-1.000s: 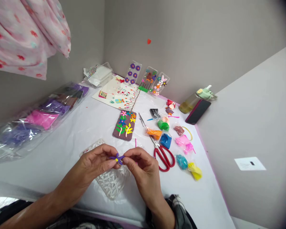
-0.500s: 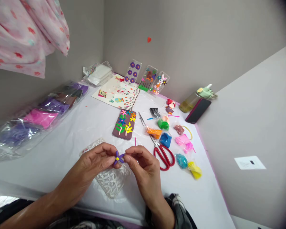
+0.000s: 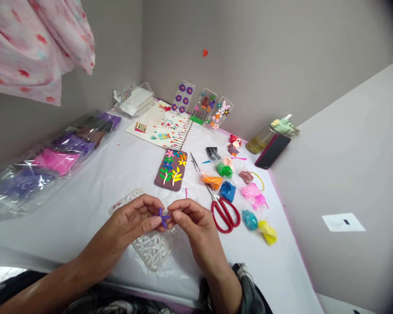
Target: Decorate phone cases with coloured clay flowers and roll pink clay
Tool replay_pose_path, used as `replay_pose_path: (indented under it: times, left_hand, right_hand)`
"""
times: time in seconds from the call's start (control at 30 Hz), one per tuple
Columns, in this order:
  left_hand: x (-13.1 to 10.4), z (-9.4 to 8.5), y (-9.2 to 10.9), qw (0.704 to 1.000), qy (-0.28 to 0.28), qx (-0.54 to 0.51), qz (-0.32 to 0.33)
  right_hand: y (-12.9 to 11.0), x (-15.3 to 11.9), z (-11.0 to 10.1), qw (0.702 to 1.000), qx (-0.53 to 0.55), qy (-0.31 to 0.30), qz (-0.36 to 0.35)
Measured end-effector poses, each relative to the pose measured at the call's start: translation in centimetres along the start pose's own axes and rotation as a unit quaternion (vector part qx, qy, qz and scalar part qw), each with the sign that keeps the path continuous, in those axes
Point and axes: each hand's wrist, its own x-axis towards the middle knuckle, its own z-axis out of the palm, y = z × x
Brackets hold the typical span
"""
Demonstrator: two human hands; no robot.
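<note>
Purple, nothing but purple now, on the small star-shaped clay flower (image 3: 163,218). No yellow centre in sight any more, after showing plainly half a second ago. Perhaps turned to its back, perhaps only tipped or covered by a thumb; impossible to tell which. Looks like a sign of close handiwork on the flower itself, with turning and adjusting in progress.

Held up between both hands, above the white-covered bench (image 3: 255,270) and seemingly over the edge of the pale translucent panel with a raised pattern (image 3: 153,253). Gripped on its left side by the left hand (image 3: 132,220), in a firm-looking pinch of thumb and fingers. Across to the right hand (image 3: 196,222): fingers curled, thumb near forefinger, right beside the right-pointing petal. Touching or barely apart, closed on the tip or not? Cannot tell from this angle.

Beyond the hands, flat on the bench: a brown rectangular panel with colourful clay flowers (image 3: 169,186), apart from the fingers. Out to the right, red-handled metal scissors (image 3: 215,198), just beside a bagged lump of blue clay (image 3: 228,192).
</note>
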Motion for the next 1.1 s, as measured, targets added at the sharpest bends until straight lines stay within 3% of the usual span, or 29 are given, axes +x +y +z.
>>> replay_pose_path:
  times: [0.67, 1.1]
  left_hand:
    - [-0.01, 0.03, -0.26, 1.0, -0.003, 0.011, -0.003]
    - [0.08, 0.03, -0.52, 1.0, 0.002, 0.006, -0.016]
  right_hand:
    - [-0.67, 0.06, 0.5, 0.999, -0.032, -0.002, 0.005]
    - [-0.18, -0.06, 0.28, 0.996, -0.08, 0.019, -0.044]
